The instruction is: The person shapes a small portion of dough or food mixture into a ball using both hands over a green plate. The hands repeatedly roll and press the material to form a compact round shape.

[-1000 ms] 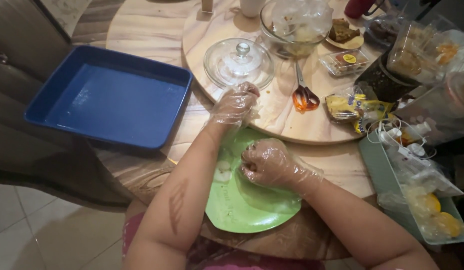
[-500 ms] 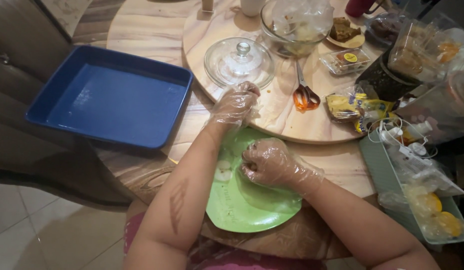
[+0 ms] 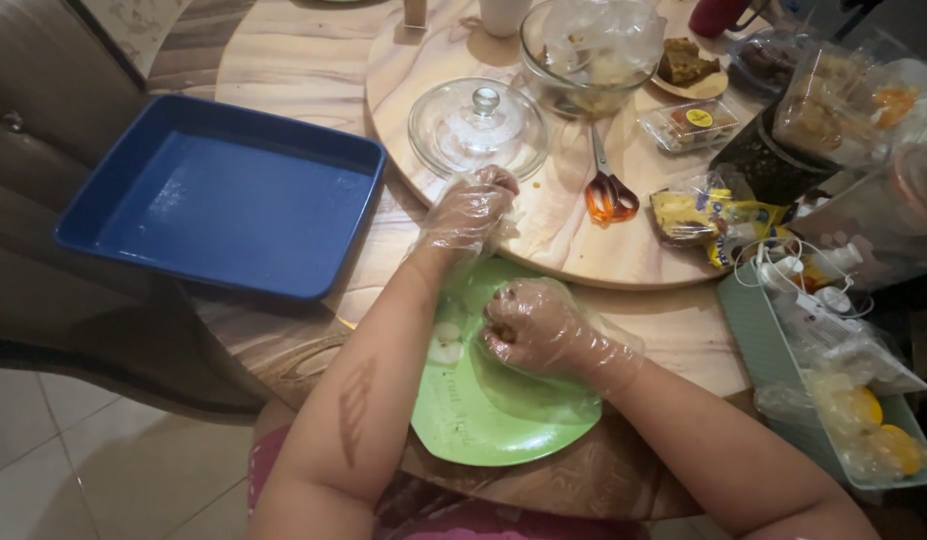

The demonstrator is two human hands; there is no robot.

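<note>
Over the green plate (image 3: 483, 420), the gloved right hand (image 3: 538, 328) curls its grip around something small I cannot make out. The left hand (image 3: 470, 213), grip loosely curled, hovers at the plate's far edge, beside the blue tray (image 3: 218, 195).

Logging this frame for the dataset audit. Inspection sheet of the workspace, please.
Surface: round wooden table with a turntable on it.
Job's things: green plate at the near edge, pale bits on it.
Clutter: blue tray, glass lid, glass bowl, scissors, snack packets, bin of bagged items.
Hands: left hand gloved, raised above the plate; right hand gloved, curled closed on the plate.
Cables: white cord by the bin.
Surroundings: tiled floor.
</note>
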